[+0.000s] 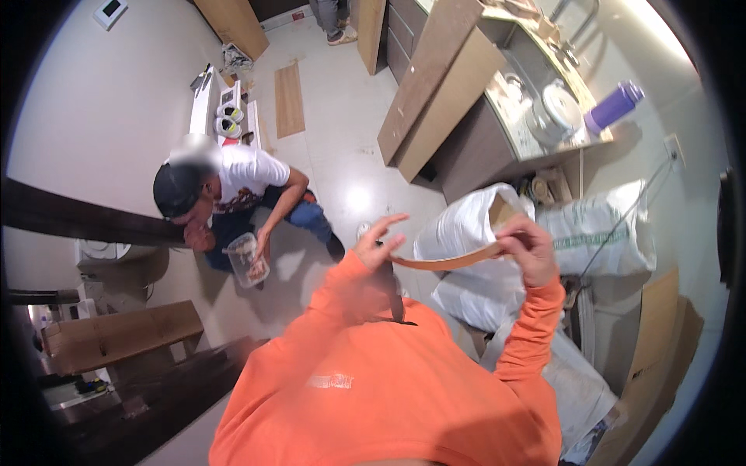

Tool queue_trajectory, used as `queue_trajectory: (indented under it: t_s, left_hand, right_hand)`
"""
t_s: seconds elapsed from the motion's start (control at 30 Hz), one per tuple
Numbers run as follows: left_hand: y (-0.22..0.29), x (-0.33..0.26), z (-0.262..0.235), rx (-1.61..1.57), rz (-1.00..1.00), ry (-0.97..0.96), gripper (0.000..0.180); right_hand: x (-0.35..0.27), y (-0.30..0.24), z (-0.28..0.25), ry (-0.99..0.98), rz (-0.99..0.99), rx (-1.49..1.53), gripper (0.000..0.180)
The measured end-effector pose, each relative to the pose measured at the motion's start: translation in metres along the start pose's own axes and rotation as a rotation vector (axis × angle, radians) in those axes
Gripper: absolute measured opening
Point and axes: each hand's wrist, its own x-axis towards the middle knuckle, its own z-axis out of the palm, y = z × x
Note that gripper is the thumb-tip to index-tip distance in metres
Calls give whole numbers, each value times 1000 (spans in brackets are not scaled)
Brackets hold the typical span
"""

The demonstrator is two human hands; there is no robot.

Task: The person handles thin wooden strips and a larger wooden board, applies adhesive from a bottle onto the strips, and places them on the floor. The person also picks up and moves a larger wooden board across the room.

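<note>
My right hand [530, 247] pinches one end of a thin, flexible orange-brown strip [454, 262] between thumb and fingers. From there the strip curves left, sagging slightly, and its other end comes close to my left hand [379, 239]. The visible fingers of that hand are stretched apart; whether its palm touches the strip is hard to make out. A dark, blurred thing hangs just below my left hand. Beyond the strip stands a white woven sack [458, 225] with an open top.
On the left a crouching person in a cap [177, 190] holds a clear plastic tub [250, 264]. Wooden boards [435, 85] lean on a counter at the far right, which carries a glass pot [553, 116] and a purple flask [614, 107]. More sacks [598, 233] lie right.
</note>
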Motion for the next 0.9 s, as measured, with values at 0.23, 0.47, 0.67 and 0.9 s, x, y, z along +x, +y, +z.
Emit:
queue_trajectory:
  t_s: [0.23, 0.47, 0.67, 0.9]
  left_hand:
    - [53, 190, -95, 67, 41, -177, 42]
    - [63, 338, -254, -104, -156, -87, 27]
    - [74, 443, -386, -424, -140, 235, 45]
    - [104, 634, -544, -857, 134, 12, 57]
  right_hand:
    - [271, 8, 72, -191, -152, -249, 9]
    - [520, -23, 112, -327, -78, -149, 30]
    - [710, 8, 117, -209, 115, 114, 50]
    - [905, 111, 148, -501, -24, 138, 46]
